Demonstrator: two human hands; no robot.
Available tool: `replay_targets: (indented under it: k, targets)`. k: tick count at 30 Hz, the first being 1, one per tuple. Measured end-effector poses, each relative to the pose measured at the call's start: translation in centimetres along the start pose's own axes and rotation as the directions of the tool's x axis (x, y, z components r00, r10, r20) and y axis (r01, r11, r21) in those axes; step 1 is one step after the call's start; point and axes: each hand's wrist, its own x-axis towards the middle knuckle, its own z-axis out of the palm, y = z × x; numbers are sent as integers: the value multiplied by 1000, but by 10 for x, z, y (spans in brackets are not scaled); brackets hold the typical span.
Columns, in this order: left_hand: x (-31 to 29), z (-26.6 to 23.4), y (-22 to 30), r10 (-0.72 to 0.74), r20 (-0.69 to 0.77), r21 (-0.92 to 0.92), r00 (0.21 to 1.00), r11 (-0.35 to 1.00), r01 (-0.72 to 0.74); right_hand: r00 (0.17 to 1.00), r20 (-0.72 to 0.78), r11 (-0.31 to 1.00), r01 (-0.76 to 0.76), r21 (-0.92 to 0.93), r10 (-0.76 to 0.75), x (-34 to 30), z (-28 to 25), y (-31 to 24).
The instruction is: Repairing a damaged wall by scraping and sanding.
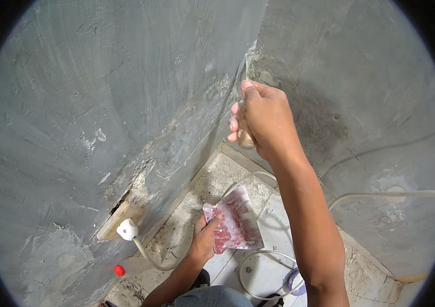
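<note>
At the corner of two grey walls (125, 77), right hand (267, 115) closed round a slim tool (246, 139), contact with wall unclear; over the tiled floor (222, 278), left hand (204, 241) gripping a red, white-smeared spreader (241, 220).

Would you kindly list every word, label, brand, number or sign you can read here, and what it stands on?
There are none to read: no legible text or sign shows on the grey wall, white plug, smeared plate in the left hand or tool in the right hand.
Any print on the purple round item is too small to read.
</note>
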Motion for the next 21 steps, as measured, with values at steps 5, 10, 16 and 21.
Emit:
replay_targets:
  k: [5,10,16,21]
  targets:
    - [-1,-2,1,4,-4,-16,1000,1000,-4,999,-34,1000,16,-27,-17,14,-11,-7]
    - [-1,-5,2,18,-10,-40,1000,999,-18,999,-31,999,19,-41,-20,34,-12,-9]
    - [0,-10,-3,1,30,-38,1000,999,0,999,20,998,-49,-48,50,28,-20,-12]
    - [-2,-5,-5,-23,19,-17,1000,1000,23,1000,13,968,-18,-250,22,18,-45,-19]
